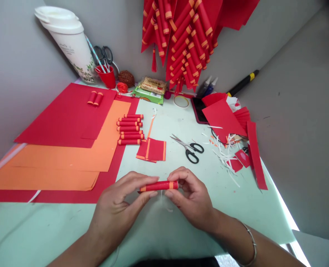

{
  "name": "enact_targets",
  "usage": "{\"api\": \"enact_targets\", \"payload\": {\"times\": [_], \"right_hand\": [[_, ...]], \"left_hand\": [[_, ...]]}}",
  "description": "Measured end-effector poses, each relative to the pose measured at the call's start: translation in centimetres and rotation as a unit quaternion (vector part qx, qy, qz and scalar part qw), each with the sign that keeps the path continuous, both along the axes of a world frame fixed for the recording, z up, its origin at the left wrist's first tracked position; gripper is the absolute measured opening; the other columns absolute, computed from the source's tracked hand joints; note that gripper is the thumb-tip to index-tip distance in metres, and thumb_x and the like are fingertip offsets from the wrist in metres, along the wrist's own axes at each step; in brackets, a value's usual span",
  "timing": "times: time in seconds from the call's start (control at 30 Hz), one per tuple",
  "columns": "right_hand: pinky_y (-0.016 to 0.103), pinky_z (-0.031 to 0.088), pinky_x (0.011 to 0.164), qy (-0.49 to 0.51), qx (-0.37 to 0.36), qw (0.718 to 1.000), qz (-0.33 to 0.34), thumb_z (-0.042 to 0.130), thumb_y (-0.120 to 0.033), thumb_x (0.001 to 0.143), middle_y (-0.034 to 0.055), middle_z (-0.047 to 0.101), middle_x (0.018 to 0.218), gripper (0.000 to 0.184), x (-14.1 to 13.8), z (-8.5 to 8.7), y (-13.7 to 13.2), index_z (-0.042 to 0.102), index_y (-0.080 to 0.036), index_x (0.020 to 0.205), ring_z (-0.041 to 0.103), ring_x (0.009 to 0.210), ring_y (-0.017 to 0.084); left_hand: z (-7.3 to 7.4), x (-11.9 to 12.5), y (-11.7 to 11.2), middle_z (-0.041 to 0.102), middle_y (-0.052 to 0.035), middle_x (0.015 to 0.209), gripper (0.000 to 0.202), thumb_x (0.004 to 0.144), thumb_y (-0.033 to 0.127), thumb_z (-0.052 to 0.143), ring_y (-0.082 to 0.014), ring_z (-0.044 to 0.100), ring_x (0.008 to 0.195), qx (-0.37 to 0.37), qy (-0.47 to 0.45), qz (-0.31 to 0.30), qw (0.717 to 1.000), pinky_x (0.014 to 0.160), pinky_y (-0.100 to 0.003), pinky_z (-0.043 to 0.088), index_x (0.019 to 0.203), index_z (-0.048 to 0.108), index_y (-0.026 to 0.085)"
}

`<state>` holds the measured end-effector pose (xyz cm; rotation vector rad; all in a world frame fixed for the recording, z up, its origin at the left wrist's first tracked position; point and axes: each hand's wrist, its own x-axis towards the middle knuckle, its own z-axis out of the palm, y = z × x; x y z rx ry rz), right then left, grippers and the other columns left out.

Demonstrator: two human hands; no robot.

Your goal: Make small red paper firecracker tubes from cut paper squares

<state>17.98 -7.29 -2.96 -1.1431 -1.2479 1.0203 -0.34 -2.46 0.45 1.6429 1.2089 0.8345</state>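
Note:
Between both hands, just above the table, is a red paper roll (161,185) with an orange band at each end. My left hand (122,204) pinches its left end between thumb and fingers. Thumb and fingers of my right hand (191,196) close on the right end. Beyond the hands lies a small stack of red paper pieces (156,149) with orange edges. Several finished-looking red rolls (129,129) with orange bands are lined up behind that stack. Scissors (188,148) with black handles rest partly spread to its right.
Large red sheets (61,115) and orange sheets (58,157) cover the left side. At the back stand a white lidded cup (69,44) and a red holder (107,78). Red paper scraps (222,115) and white strips pile up at right. Hanging red roll decorations (185,44) reach down behind.

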Motion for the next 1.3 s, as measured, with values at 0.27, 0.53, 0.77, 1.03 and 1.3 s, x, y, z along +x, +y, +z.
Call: {"api": "enact_targets", "payload": {"times": [0.27,0.53,0.77,1.03,1.3], "right_hand": [[0.027,0.049,0.067,-0.018,-0.017,0.999,-0.027,0.067,-0.016,0.080,-0.0009,0.059,0.084,0.018,0.0,-0.2,0.0,0.061,-0.024,0.096,0.056,0.073,0.014],[0.024,0.046,0.065,0.010,-0.076,0.997,-0.022,0.069,-0.022,0.082,-0.0025,0.060,0.080,0.014,0.0,-0.3,0.0,0.061,-0.023,0.094,0.053,0.068,0.012],[0.025,0.045,0.065,0.005,-0.062,0.998,-0.010,0.070,-0.023,0.082,-0.0028,0.060,0.079,0.012,0.3,-0.4,0.2,0.062,-0.024,0.091,0.053,0.069,0.013],[0.028,0.047,0.066,-0.034,-0.002,0.999,-0.004,0.070,-0.022,0.083,-0.0017,0.060,0.080,0.013,0.3,-0.4,0.1,0.064,-0.024,0.094,0.054,0.068,0.013],[0.026,0.048,0.061,0.011,-0.012,1.000,0.019,0.076,-0.024,0.077,-0.0026,0.059,0.077,0.026,0.2,-0.5,0.5,0.061,-0.024,0.098,0.053,0.063,0.012]], "left_hand": [[0.0,0.0,0.1,0.080,-0.0012,0.095,0.026,0.069,0.039,0.084,-0.0262,0.072,0.091,-0.033,0.023,0.035,0.999,0.084,-0.027,0.053,0.094,0.080,0.033],[-0.5,-0.5,-0.1,0.080,0.0018,0.088,0.016,0.078,0.040,0.073,-0.0201,0.072,0.079,0.026,0.067,-0.008,0.997,0.074,-0.026,0.057,0.090,0.079,0.031],[-0.7,-0.7,0.0,0.080,0.0026,0.091,0.018,0.081,0.042,0.071,-0.0184,0.073,0.081,0.023,0.082,-0.023,0.996,0.072,-0.023,0.057,0.092,0.078,0.030],[-1.2,-0.4,0.2,0.076,0.0032,0.090,0.015,0.084,0.034,0.071,-0.0153,0.071,0.082,0.035,0.047,-0.071,0.996,0.074,-0.022,0.055,0.099,0.076,0.031],[-1.3,-0.5,0.4,0.075,0.0031,0.090,0.014,0.081,0.029,0.075,-0.0145,0.071,0.083,0.103,0.031,-0.058,0.992,0.075,-0.021,0.056,0.095,0.076,0.032]]}}
